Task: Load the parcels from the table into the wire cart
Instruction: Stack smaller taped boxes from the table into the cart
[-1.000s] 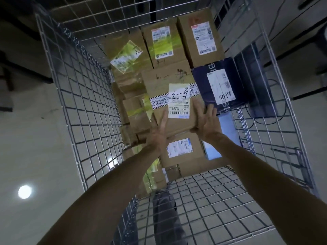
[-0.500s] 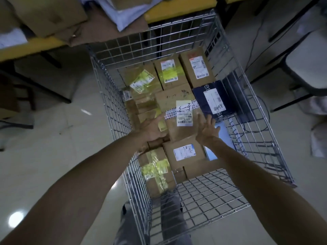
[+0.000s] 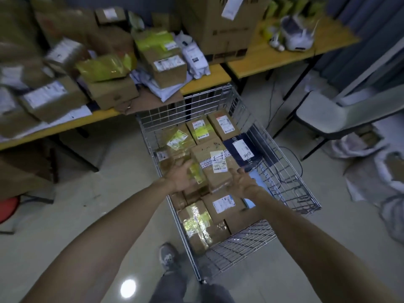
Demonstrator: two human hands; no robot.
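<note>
While both your arms reach forward and down over the wire cart [image 3: 284,179], your left hand [image 3: 180,176] is flat, back up, fingers straight and loose, holding nothing; it's blurred, so contact with the boxes under it can't be told. Your right hand [image 3: 240,182] is spread wide, palm turned inward, gripping nothing, just beside the striped-tape parcel [image 3: 215,164]. That parcel lies in the cart among other boxes, next to a dark blue parcel [image 3: 240,149]. More parcels [image 3: 168,66] sit on the yellow table [image 3: 207,84] beyond the cart.
</note>
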